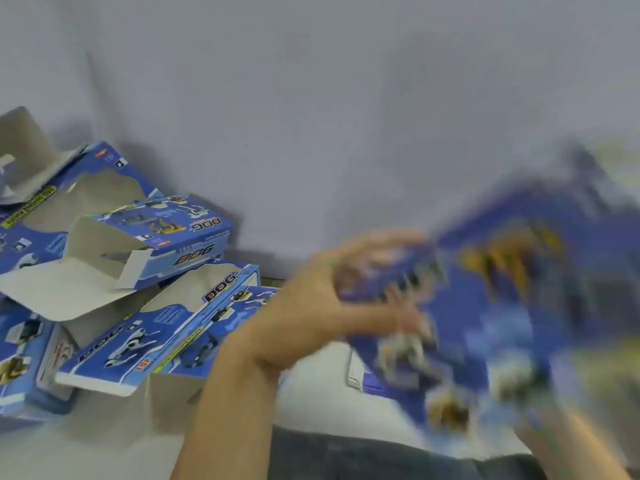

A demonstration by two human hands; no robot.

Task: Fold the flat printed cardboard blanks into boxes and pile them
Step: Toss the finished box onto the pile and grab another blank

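Observation:
A blue printed cardboard blank (512, 306) with dog pictures is held up at the right, heavily blurred by motion. My left hand (332, 296) grips its left edge, fingers curled onto the printed face. My right hand (568, 441) is mostly hidden behind the blank's lower right corner; only a blurred part shows, seemingly holding the blank from beneath. At the left lies a pile of folded blue boxes (131, 271), marked DOG, with open grey flaps, leaning on each other.
A plain grey-white wall (346, 116) rises behind everything. The pale surface (104, 445) runs under the pile at the lower left. A dark garment (381, 459) shows at the bottom centre. A white sheet (322, 386) lies below the blank.

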